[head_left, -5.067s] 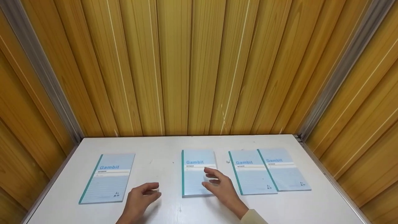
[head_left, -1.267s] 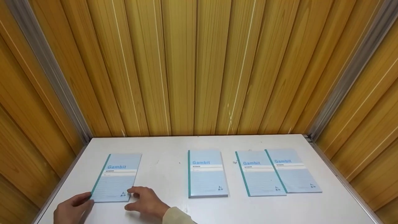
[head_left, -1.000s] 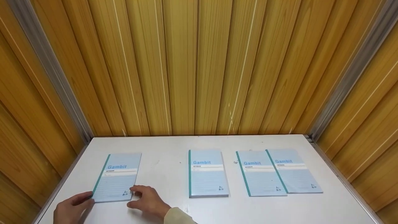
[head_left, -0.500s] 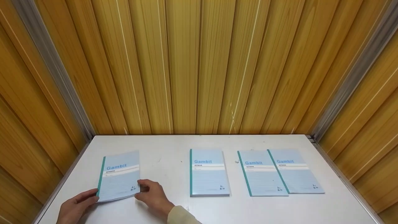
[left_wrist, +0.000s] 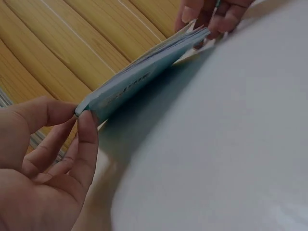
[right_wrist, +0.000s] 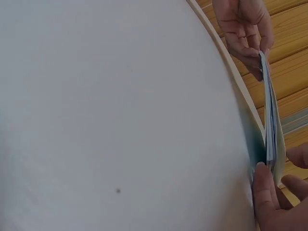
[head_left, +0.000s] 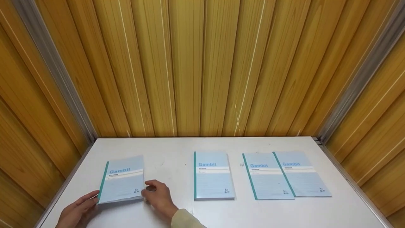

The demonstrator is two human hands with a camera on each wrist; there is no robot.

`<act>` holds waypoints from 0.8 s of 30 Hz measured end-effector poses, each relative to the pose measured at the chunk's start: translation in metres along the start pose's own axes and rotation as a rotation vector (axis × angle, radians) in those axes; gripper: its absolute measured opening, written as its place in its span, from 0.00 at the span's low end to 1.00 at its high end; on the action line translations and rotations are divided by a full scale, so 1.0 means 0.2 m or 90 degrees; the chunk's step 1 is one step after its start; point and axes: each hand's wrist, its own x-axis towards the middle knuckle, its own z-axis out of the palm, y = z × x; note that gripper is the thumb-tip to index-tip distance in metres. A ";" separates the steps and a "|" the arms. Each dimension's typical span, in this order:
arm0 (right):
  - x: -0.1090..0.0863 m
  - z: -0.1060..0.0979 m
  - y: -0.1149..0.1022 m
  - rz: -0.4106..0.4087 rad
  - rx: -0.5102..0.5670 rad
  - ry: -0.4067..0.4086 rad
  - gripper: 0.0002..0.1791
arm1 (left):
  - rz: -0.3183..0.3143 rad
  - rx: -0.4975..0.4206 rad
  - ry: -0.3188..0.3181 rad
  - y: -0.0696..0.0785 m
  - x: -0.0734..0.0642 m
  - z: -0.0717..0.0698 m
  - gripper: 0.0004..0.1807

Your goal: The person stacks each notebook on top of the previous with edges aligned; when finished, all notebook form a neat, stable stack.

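Observation:
A light-blue Gambit notebook (head_left: 122, 180) with a green spine is raised at the left side of the table, tilted, its lower edge off the surface. My left hand (head_left: 77, 207) pinches the bottom of its spine between thumb and fingers, as the left wrist view shows closely. At the opposite lower corner, my right hand (head_left: 159, 196) has thumb and fingers curled around the edge. The right wrist view shows the notebook's page edges (right_wrist: 270, 130) slightly spread, with one cover bowed away from them near the right fingertips (right_wrist: 262, 173).
A thicker notebook or stack (head_left: 213, 180) lies in the middle of the white table (head_left: 167, 152). Two more notebooks lie at the right, the left one (head_left: 269, 182) against the farther one (head_left: 303, 177). Yellow wood-patterned panels (head_left: 186, 69) enclose the table.
Both hands have moved from the middle to the left notebook. It has gone from lying flat to being lifted and tilted, turning slightly. The other notebooks stay put.

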 end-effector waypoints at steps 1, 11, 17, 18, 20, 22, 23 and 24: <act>0.00 0.00 0.00 0.005 0.007 -0.003 0.18 | -0.006 -0.013 0.000 0.00 0.00 0.00 0.38; 0.01 -0.03 0.04 0.022 0.062 -0.041 0.19 | -0.014 0.004 -0.025 -0.01 -0.02 -0.02 0.43; 0.01 -0.09 0.04 0.004 0.104 -0.072 0.20 | 0.039 0.001 -0.012 -0.03 -0.06 0.03 0.31; 0.01 -0.11 0.05 0.000 0.106 -0.077 0.21 | 0.046 0.012 -0.006 -0.03 -0.06 0.04 0.31; 0.01 -0.13 0.05 -0.005 0.094 -0.082 0.21 | 0.057 0.045 0.000 -0.02 -0.07 0.06 0.33; 0.01 -0.16 0.05 -0.013 0.076 -0.084 0.20 | 0.068 0.090 0.003 -0.01 -0.08 0.09 0.36; 0.02 -0.17 0.05 -0.016 0.070 -0.086 0.20 | 0.073 0.111 0.005 -0.01 -0.08 0.10 0.37; 0.02 -0.19 0.05 -0.017 0.064 -0.089 0.20 | 0.076 0.131 0.009 -0.01 -0.09 0.11 0.38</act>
